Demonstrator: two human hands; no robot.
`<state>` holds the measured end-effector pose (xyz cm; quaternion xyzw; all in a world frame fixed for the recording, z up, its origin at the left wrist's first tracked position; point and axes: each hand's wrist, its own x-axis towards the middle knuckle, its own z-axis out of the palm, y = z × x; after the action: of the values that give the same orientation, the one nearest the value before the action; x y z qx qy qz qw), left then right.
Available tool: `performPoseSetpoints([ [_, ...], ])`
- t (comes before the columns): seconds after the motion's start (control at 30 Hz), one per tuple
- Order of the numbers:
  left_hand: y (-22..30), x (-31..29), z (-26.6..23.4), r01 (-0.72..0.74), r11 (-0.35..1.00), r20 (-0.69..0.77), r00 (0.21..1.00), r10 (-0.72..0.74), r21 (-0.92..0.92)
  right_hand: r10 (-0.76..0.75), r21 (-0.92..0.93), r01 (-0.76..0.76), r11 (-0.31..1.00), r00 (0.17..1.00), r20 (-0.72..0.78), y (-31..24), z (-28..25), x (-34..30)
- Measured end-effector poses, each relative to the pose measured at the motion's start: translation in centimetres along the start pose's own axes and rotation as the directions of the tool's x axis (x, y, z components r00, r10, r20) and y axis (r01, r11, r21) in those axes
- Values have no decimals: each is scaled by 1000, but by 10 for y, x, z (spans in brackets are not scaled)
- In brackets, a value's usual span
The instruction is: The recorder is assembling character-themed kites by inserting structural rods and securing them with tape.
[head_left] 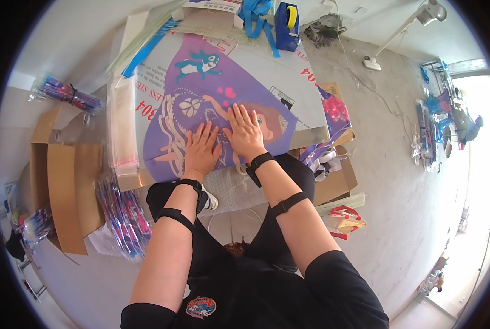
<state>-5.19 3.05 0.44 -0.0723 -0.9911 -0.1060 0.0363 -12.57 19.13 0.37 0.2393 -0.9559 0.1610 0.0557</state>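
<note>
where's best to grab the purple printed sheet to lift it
Probably the near edge, pinched from your lap side: the purple sheet lies flat under your left hand and right hand, and that edge runs near the rim of the work surface.

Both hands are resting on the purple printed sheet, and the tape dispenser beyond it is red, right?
Not quite: the head view shows a blue tape dispenser, not red. The left hand and right hand do rest on the purple printed sheet.
</note>
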Motion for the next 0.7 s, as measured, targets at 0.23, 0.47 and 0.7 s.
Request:
performPoseSetpoints([
  [0.23,-2,-1,-2,-5,1000,-2,1000,5,-3,132,-152,-118,981,988,86,57,-15,-2],
  [0.47,-2,2,-6,-19,1000,-27,999,18,-20,243,-226,-235,945,970,10,118,-26,-1],
  [0.7,1,3,8,12,1000,-27,1000,-13,-14,273,-260,-255,931,961,36,116,-30,-2],
])
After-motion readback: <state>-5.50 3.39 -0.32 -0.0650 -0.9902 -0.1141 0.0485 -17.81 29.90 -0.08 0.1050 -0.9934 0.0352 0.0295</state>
